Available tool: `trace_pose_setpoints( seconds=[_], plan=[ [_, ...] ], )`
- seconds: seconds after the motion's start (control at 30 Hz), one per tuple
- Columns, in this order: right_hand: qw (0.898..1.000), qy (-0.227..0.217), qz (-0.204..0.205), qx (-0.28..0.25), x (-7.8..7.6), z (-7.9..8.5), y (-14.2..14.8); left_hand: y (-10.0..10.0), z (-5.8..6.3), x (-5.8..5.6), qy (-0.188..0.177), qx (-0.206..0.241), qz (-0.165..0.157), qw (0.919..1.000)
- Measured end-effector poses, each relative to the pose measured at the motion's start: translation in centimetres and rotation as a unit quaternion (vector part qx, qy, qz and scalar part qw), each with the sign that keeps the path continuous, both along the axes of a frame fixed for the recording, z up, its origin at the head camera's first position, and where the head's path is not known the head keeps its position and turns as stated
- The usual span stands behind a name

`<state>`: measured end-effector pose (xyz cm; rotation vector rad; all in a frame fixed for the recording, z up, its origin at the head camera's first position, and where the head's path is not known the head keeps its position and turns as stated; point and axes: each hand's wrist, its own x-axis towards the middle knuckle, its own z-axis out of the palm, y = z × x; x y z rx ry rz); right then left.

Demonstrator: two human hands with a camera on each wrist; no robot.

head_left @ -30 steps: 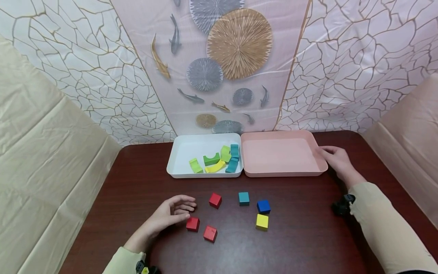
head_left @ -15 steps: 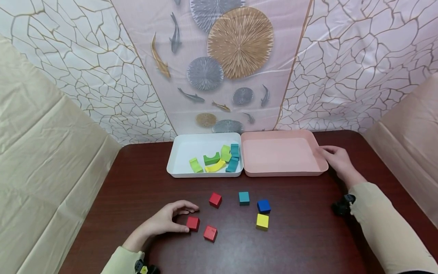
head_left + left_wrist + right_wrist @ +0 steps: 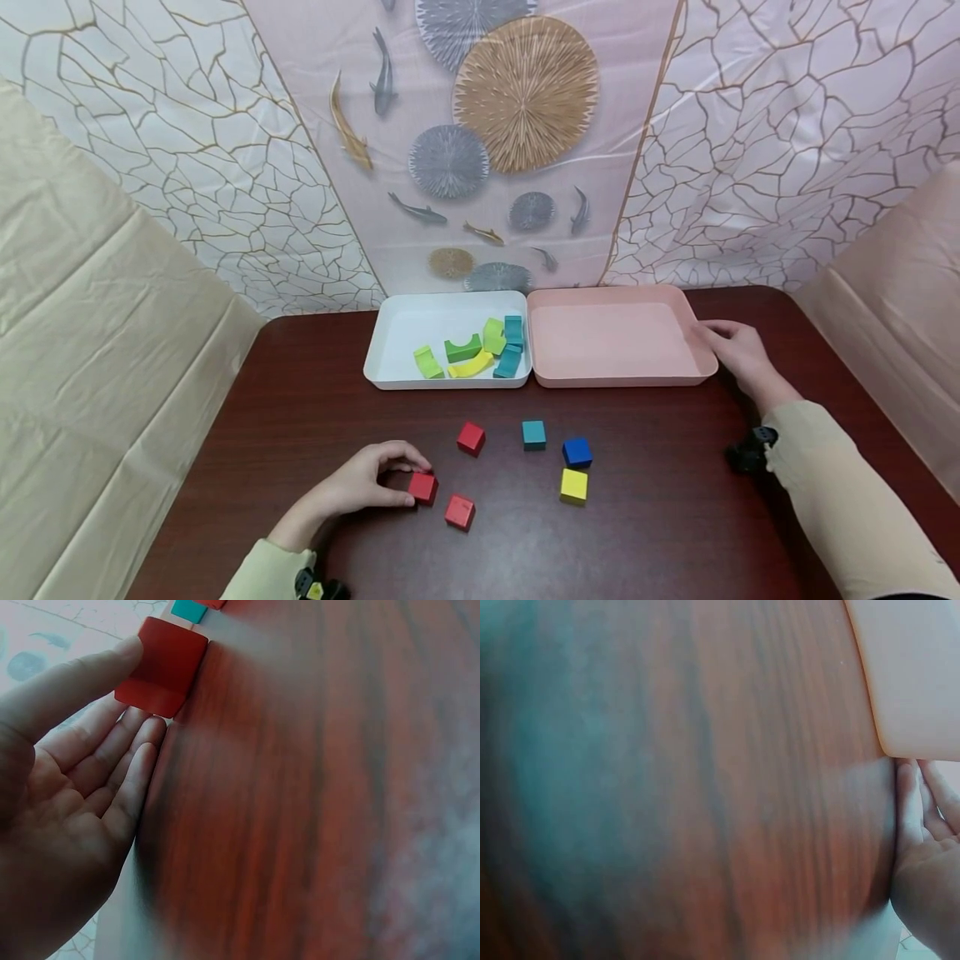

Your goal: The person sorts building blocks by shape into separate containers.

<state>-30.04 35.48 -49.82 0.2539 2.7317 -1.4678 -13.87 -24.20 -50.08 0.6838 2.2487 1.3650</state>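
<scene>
My left hand [image 3: 365,481] pinches a red cube [image 3: 423,488] between thumb and fingers, low over the dark wooden table. In the left wrist view the thumb lies on one face of the red cube [image 3: 163,664], with the other fingers stretched out below it. Close to this hand are a second red cube [image 3: 460,512], nearer the front edge, and a third red cube [image 3: 471,438] farther back. My right hand [image 3: 738,354] holds the right rim of the pink tray [image 3: 626,382]; in the right wrist view its fingertips meet the underside of the tray's corner.
A white tray [image 3: 390,382] with green, yellow and teal curved blocks stands against the pink tray's left side. A teal cube [image 3: 534,435], a blue cube [image 3: 577,452] and a yellow cube [image 3: 573,487] sit on the table [image 3: 660,500]. Patterned cloth hangs behind.
My left hand has come down around the nearest red cube, its fingers moving from above the cube to its sides, and now pinches it. The right hand stays at the pink tray.
</scene>
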Motion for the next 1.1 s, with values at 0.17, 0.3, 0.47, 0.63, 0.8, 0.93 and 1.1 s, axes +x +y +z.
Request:
trace_pose_setpoints(
  seconds=[0.17, 0.3, 0.47, 0.63, 0.8, 0.93, 1.1],
  plan=[
    [1.000, -0.004, 0.004, 0.001, 0.2, 0.0, 0.1, 0.1, 0.0, -0.1, 0.004, 0.002, -0.002, 1.0000],
    [1.000, -0.003, 0.007, 0.004, 0.1, 0.0, 0.2, 0.2, 0.1, -0.1, 0.004, 0.000, 0.000, 1.0000],
    [1.000, -0.001, 0.010, 0.003, 0.0, -0.1, 0.3, 0.4, 0.3, -0.1, 0.002, -0.015, 0.010, 0.9998],
    [1.000, 0.003, 0.010, 0.000, 0.1, -0.1, 0.2, 0.5, 0.5, -0.1, 0.008, -0.033, 0.025, 0.9991],
    [1.000, 0.001, 0.008, 0.008, 0.2, 0.1, 0.1, 0.7, 0.7, -0.3, 0.022, -0.030, 0.038, 0.9986],
    [1.000, 0.001, 0.007, 0.008, 0.2, 0.0, 0.1, 1.0, 0.9, -0.5, 0.020, -0.024, 0.048, 0.9984],
    [1.000, 0.008, 0.007, 0.003, 0.1, -0.1, 0.1, 1.6, 1.1, -0.8, 0.023, -0.017, 0.062, 0.9976]
  ],
)
